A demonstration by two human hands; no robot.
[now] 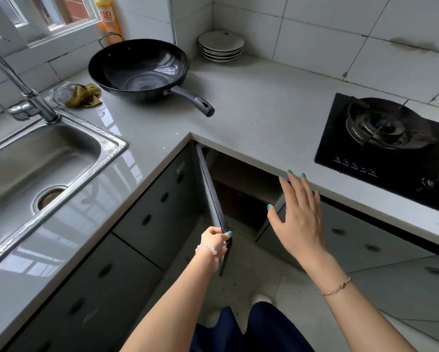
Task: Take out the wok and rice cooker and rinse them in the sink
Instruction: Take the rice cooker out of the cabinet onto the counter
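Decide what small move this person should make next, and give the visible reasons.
Probably reach the right hand into the open cabinet for the rice cooker, which isn't in view. The wok already sits on the counter, the left hand holds the cabinet door open, and the right hand hovers open at the opening.

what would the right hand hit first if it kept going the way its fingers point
Likely the counter's front edge; the right hand's fingertips overlap it. Depth is unclear: it may instead pass under into the cabinet.
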